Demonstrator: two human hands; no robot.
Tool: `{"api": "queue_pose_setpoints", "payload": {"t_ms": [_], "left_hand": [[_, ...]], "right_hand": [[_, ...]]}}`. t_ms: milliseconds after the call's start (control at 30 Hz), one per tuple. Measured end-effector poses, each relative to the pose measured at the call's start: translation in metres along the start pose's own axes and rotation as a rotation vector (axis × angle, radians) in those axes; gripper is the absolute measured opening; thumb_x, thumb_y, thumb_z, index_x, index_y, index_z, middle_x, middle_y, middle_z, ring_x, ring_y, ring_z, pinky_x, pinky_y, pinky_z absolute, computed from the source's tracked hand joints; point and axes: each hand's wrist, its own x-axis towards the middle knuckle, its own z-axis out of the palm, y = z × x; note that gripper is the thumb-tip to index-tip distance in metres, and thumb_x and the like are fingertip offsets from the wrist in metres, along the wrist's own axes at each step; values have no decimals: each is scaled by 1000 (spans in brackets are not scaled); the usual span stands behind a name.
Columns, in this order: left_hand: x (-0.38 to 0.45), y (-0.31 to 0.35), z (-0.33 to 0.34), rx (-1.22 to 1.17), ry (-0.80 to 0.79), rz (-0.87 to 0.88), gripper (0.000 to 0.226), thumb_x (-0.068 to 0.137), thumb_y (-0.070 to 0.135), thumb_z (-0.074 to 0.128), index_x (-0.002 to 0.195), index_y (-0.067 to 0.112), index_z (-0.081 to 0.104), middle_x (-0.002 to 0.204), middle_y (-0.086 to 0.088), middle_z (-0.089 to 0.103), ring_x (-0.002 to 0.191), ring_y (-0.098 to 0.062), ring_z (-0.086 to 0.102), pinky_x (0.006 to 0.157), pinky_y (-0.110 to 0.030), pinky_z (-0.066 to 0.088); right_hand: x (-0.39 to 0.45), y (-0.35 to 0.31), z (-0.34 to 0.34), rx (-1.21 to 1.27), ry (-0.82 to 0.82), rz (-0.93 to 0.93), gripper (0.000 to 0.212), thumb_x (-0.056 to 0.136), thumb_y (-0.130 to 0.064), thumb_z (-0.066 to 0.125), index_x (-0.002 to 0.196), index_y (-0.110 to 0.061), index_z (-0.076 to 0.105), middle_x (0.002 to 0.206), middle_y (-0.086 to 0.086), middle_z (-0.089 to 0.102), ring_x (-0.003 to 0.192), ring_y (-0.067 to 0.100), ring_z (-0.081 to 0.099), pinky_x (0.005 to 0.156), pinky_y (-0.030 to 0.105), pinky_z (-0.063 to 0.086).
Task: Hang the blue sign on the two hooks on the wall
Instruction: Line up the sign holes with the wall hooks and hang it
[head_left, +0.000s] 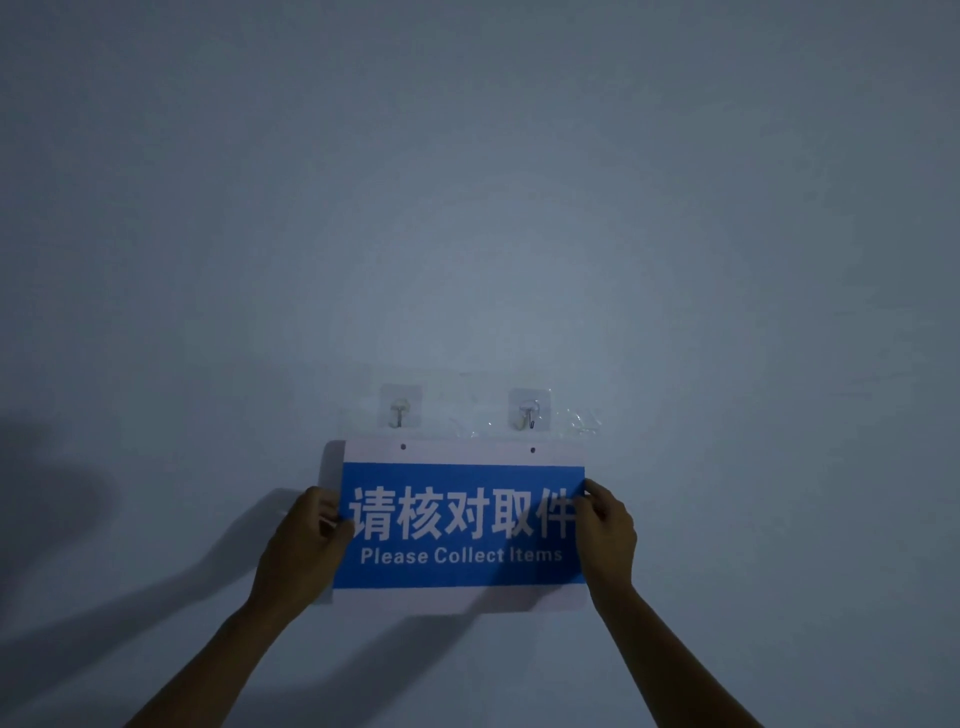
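I hold the blue sign (462, 525) flat against the wall, a little below the two hooks. It has white lettering, white bands at top and bottom, and two small holes in the top band. My left hand (304, 545) grips its left edge and my right hand (610, 535) grips its right edge. The left hook (399, 410) and the right hook (530, 414) sit on clear adhesive pads. Each hole lies just below its hook, with a small gap between them.
The plain pale wall (467, 208) fills the view in dim light. Crinkled clear film (576, 421) clings to the wall right of the right hook. Shadows of my arms fall to the lower left.
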Motion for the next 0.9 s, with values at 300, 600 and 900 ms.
{"api": "queue_pose_setpoints", "payload": {"t_ms": [300, 600, 900], "left_hand": [[14, 10, -10, -81, 57, 113, 18, 91, 26, 52, 109, 24, 49, 102, 4, 61, 91, -17, 64, 75, -45, 58], [16, 12, -7, -208, 38, 119, 22, 92, 24, 52, 113, 26, 51, 114, -1, 58, 92, -8, 60, 67, -27, 54], [8, 23, -4, -333, 41, 54, 19, 92, 24, 52, 110, 19, 50, 110, -5, 57, 82, -5, 59, 62, -21, 49]], "right_hand": [[13, -18, 9, 96, 71, -63, 33, 95, -22, 49, 125, -15, 59, 124, 7, 60, 101, 17, 56, 81, 28, 41], [18, -30, 8, 79, 112, -152, 34, 95, -26, 51, 126, -15, 59, 114, 5, 58, 99, 16, 54, 82, 28, 41], [16, -28, 0, 11, 155, -140, 34, 94, -31, 52, 122, -14, 61, 119, 8, 64, 96, 14, 57, 77, 21, 45]]}}
